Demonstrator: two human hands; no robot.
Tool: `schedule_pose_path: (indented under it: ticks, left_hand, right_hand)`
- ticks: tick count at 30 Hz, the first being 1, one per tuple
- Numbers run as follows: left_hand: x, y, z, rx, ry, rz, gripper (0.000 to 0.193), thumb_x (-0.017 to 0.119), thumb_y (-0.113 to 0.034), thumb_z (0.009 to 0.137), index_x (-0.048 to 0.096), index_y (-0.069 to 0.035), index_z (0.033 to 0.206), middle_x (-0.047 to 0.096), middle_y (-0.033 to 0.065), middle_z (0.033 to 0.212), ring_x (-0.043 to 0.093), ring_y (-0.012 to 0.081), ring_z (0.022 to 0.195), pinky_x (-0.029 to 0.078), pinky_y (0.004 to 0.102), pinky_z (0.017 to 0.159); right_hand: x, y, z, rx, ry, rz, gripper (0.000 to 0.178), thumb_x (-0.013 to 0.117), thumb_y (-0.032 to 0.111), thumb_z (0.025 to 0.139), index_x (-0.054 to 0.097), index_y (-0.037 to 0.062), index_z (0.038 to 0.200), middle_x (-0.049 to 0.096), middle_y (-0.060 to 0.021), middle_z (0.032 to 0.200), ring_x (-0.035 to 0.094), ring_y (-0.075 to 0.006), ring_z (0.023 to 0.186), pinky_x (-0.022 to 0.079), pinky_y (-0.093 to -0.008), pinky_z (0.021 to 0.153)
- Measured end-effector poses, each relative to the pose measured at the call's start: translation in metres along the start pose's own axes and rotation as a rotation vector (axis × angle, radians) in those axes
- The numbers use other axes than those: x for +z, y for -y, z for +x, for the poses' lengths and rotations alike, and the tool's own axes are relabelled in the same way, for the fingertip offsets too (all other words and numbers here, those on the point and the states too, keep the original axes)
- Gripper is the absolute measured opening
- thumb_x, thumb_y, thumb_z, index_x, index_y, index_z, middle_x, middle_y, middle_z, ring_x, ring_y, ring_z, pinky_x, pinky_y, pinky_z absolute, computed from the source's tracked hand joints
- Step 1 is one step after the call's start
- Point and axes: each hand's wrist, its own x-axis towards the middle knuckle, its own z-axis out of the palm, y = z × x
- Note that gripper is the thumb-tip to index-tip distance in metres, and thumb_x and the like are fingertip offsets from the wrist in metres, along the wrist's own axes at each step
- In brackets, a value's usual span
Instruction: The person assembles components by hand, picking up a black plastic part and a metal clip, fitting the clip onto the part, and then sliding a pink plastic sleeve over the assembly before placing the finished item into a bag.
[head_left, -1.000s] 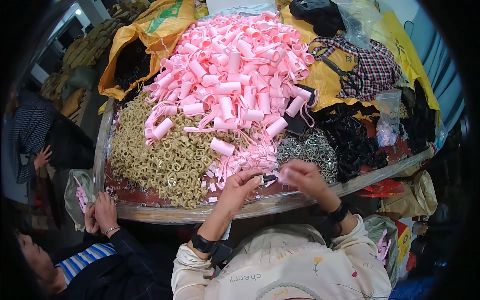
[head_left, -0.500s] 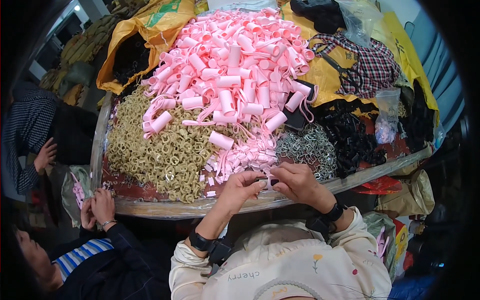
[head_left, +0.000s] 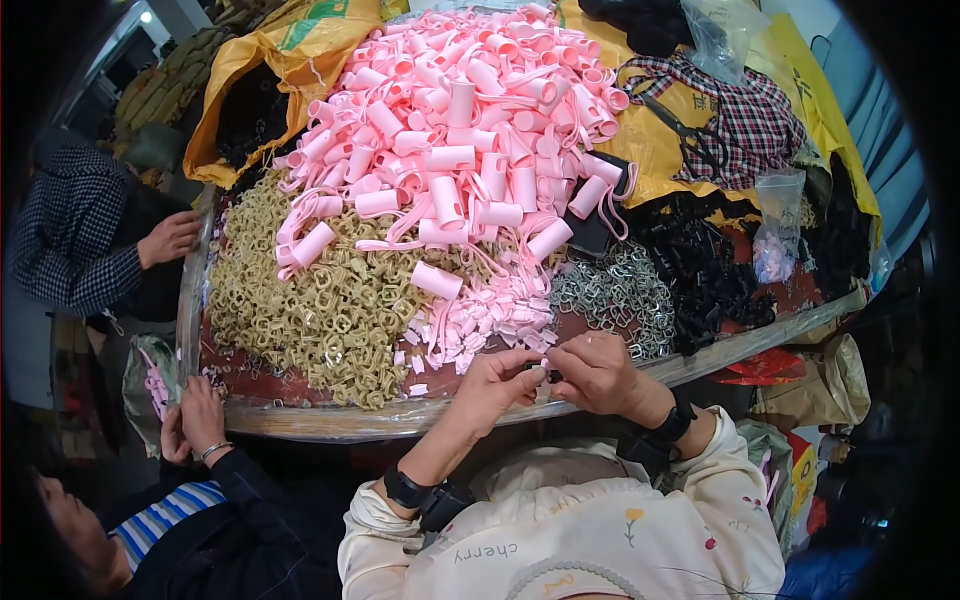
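Worktop heaped with loose parts; hands together at its near edge.
I observe the left hand and right hand pinching a small dark part between them, mostly hidden by fingers; metal loops and small pink pieces lie just beyond.

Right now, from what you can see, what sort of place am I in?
Probably a small workshop for hand assembly: pink tubes, tan ring-like pieces and metal loops lie in separate heaps on one big table.
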Motion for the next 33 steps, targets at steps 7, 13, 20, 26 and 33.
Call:
schedule_pose_path:
  ticks: [7,13,20,26,33]
  left_hand:
    - [0.005,0.009,0.008,0.107,-0.019,0.222,0.031,0.055,-0.007,0.079,0.050,-0.001,0.109,0.058,0.0040,0.087,0.056,0.0102,0.074,0.048,0.0222,0.065]
    - [0.020,0.004,0.009,0.051,0.104,-0.121,0.042,0.054,-0.002,0.078,0.041,-0.001,0.118,0.057,0.0060,0.093,0.056,0.0131,0.080,0.047,0.0245,0.070]
    - [0.049,0.009,0.022,-0.040,0.279,-0.070,0.051,0.059,-0.002,0.073,0.038,-0.004,0.120,0.055,0.0086,0.097,0.054,0.0141,0.081,0.046,0.0256,0.068]
    - [0.051,0.013,0.054,0.248,0.144,0.355,0.050,0.063,-0.008,0.070,0.042,-0.005,0.116,0.055,0.0096,0.094,0.055,0.0171,0.078,0.046,0.0267,0.066]
    - [0.150,0.014,0.123,1.027,0.207,1.172,0.028,0.060,-0.010,0.063,0.051,-0.006,0.089,0.052,0.0091,0.084,0.050,0.0232,0.084,0.047,0.0326,0.060]
  right_hand:
    - [0.006,0.002,-0.016,0.340,0.048,0.258,0.037,0.057,0.028,0.074,0.052,-0.0002,0.097,0.052,-0.0105,0.083,0.054,-0.0247,0.069,0.044,-0.0326,0.059]
    - [-0.020,-0.005,-0.019,0.132,0.256,0.622,0.061,0.063,0.035,0.069,0.044,-0.0007,0.114,0.047,-0.0172,0.105,0.048,-0.0289,0.093,0.042,-0.0338,0.076]
    - [-0.070,0.014,-0.079,0.405,0.035,0.352,0.055,0.066,0.039,0.064,0.053,-0.0022,0.098,0.053,-0.0135,0.095,0.052,-0.0273,0.083,0.042,-0.0347,0.072]
    - [-0.180,0.079,-0.203,1.072,-0.319,-0.530,0.037,0.065,0.022,0.059,0.054,0.0012,0.088,0.053,-0.0144,0.085,0.052,-0.0290,0.077,0.042,-0.0337,0.068]
    - [-0.193,0.125,-0.279,1.357,0.172,-0.860,0.043,0.067,0.024,0.058,0.051,0.0009,0.092,0.052,-0.0152,0.086,0.048,-0.0332,0.080,0.038,-0.0384,0.072]
